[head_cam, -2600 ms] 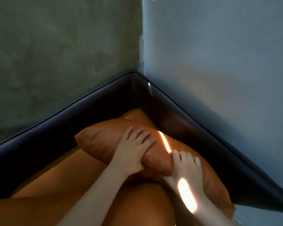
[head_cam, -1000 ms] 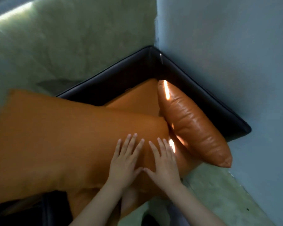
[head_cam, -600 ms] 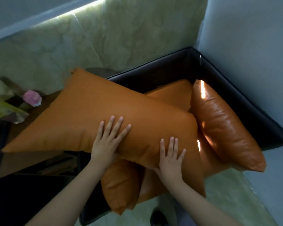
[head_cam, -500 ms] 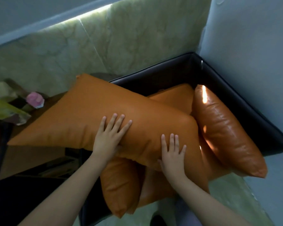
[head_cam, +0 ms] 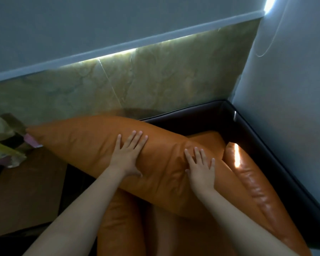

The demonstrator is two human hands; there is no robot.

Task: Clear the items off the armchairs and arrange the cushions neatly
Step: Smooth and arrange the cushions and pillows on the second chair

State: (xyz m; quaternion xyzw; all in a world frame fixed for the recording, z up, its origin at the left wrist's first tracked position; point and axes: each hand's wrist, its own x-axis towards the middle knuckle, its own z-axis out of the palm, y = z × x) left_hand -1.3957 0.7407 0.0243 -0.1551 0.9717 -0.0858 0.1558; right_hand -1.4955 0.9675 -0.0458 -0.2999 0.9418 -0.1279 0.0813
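**Orange leather cushion: arranging step, not yet seated**

Head view: you had your left hand (head_cam: 129,154) and right hand (head_cam: 201,167) flat on the big cushion (head_cam: 85,145), fingers straight and spread, pressing rather than gripping. The cushion lay slanted across the armchair (head_cam: 266,154). Its far corner overhung the side table (head_cam: 26,191), and its near end touched the smaller cushion (head_cam: 251,182). The next move probably called for an edge grip to swing it inside the frame.

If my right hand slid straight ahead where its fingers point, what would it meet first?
Beyond the ridge of the big cushion, the right hand probably meets the armchair's dark backrest; depth unclear.
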